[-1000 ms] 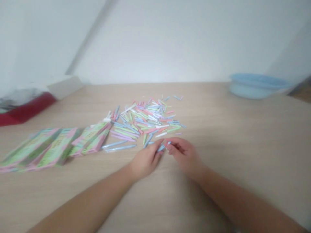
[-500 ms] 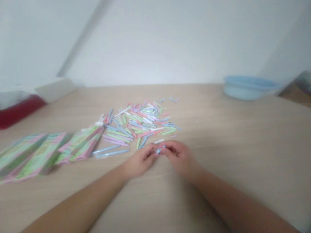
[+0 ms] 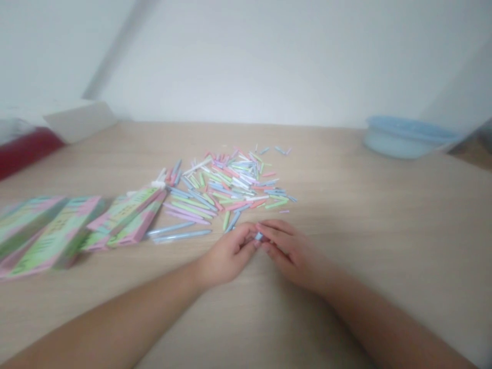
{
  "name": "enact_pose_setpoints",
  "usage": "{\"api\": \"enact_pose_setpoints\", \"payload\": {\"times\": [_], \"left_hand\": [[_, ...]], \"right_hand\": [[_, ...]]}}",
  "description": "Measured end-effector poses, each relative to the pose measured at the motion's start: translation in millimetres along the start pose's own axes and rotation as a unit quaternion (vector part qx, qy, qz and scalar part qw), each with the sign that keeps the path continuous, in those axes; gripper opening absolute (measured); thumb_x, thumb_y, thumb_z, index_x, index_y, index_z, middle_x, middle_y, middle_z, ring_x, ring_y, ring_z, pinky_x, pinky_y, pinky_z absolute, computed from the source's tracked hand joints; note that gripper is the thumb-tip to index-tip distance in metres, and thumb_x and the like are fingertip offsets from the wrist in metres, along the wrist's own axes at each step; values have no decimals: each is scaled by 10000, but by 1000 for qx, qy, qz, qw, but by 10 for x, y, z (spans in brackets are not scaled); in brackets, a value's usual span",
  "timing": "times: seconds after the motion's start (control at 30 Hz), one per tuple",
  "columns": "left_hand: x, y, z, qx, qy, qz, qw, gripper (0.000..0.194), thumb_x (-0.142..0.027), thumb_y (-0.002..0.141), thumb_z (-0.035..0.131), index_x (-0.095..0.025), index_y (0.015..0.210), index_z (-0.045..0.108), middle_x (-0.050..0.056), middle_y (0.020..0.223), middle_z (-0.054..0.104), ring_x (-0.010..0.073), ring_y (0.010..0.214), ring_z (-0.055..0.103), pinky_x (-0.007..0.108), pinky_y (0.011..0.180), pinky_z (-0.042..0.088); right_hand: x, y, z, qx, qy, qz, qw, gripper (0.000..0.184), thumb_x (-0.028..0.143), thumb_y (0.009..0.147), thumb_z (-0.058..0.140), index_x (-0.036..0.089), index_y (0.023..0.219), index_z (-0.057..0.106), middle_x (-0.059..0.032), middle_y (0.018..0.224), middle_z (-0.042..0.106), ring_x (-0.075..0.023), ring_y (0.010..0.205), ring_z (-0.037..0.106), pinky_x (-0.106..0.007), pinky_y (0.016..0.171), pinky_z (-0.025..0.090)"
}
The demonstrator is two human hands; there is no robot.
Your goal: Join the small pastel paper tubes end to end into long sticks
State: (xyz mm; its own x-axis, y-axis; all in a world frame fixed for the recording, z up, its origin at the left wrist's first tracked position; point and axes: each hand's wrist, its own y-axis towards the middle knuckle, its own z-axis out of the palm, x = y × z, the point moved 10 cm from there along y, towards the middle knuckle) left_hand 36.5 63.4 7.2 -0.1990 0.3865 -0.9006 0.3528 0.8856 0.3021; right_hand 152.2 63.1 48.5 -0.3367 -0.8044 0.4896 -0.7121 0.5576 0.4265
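My left hand [image 3: 226,257] and my right hand [image 3: 298,255] meet just above the table, in front of a heap of pen parts. Between their fingertips shows a small light-blue piece [image 3: 259,236], like part of a pen; blur and fingers hide most of it. Thumb and fingers of the left hand are pinched on it. The right fingers are bent round its other side, touching it. Beyond the hands lies the spread-out heap of pastel pen parts [image 3: 238,179], in pink, green, blue, purple and white. Two longer blue pens [image 3: 182,236] lie left of my left hand.
Pink and green printed boxes [image 3: 54,241] lie at the left on the wooden table [image 3: 384,246]. A light-blue basin [image 3: 407,138] stands at the back right. At the far left are a red object [image 3: 31,151] and a pale flap [image 3: 80,121].
The view has tilted and shifted slightly. The right fingers have moved further over the blue piece; two blue bits showed between the hands before, now one does.
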Motion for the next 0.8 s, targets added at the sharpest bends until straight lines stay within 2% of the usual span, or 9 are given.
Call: {"api": "enact_pose_setpoints", "payload": {"times": [0.1, 0.2, 0.27, 0.33, 0.43, 0.57, 0.67, 0.8], "left_hand": [[-56, -6, 5, 0, 0, 2, 1000, 238, -373, 1105, 471, -197, 1226, 577, 91, 1145, 694, 214, 1063, 661, 345, 955, 527], [-130, -40, -30, -6, 16, -6, 1000, 250, -413, 1115, 440, -201, 1148, 568, 64, 1048, 651, 207, 982, 609, 346, 914, 494], [-182, -74, -68, -14, 24, -8, 1000, 301, -457, 1123, 398, -202, 1105, 556, 37, 962, 596, 198, 907, 557, 338, 861, 464], [-238, -103, -92, -14, 21, 2, 1000, 388, -537, 1111, 381, -197, 1046, 556, 20, 903, 550, 192, 851, 518, 334, 813, 431], [-279, -121, -102, -6, 1, 17, 1000, 513, -646, 1066, 401, -196, 852, 527, -10, 771, 474, 173, 740, 457, 329, 717, 364], [-153, -96, -111, -8, -56, -11, 998, 496, -546, 1052, 470, -207, 691, 436, -34, 654, 392, 146, 640, 382, 315, 628, 299], [27, -56, -121, -22, -122, -47, 991, 453, -440, 1050, 393, -221, 654, 394, -34, 607, 370, 138, 579, 352, 306, 583, 297], [185, -2, -76, -13, -191, -75, 979, 452, -476, 1005, 393, -234, 624, 369, -45, 551, 331, 124, 507, 298, 300, 531, 271]], "right_hand": [[-57, -34, 54, 17, 23, 32, 999, 536, 335, 1084, 537, 319, 1611, 439, -123, 1547, 558, -281, 1442, 528, -507, 1197, 478], [-179, -84, 48, -13, 81, 73, 994, 621, 365, 1083, 543, 340, 1658, 308, -146, 1574, 497, -289, 1366, 575, -487, 1076, 572], [-274, -114, 21, -47, 115, 95, 988, 584, 367, 1099, 510, 357, 1643, 299, -140, 1548, 499, -258, 1269, 621, -440, 998, 607], [-353, -129, 13, -67, 130, 107, 983, 536, 375, 1104, 500, 363, 1612, 330, -127, 1511, 510, -237, 1225, 629, -420, 984, 608], [-455, -132, 55, -70, 137, 125, 980, 506, 394, 1097, 521, 349, 1577, 367, -125, 1479, 516, -226, 1192, 636, -414, 973, 611], [-524, -122, 123, -63, 146, 128, 979, 501, 396, 1088, 539, 322, 1561, 389, -132, 1466, 519, -222, 1175, 643, -412, 948, 624], [-544, -113, 135, -59, 134, 136, 980, 463, 393, 1081, 547, 292, 1521, 445, -135, 1414, 546, -223, 1160, 647, -410, 941, 624], [-529, -95, 119, -39, 94, 153, 983, 367, 388, 1067, 565, 263, 1412, 582, -100, 1233, 632, -220, 1035, 669, -401, 875, 611]]}}
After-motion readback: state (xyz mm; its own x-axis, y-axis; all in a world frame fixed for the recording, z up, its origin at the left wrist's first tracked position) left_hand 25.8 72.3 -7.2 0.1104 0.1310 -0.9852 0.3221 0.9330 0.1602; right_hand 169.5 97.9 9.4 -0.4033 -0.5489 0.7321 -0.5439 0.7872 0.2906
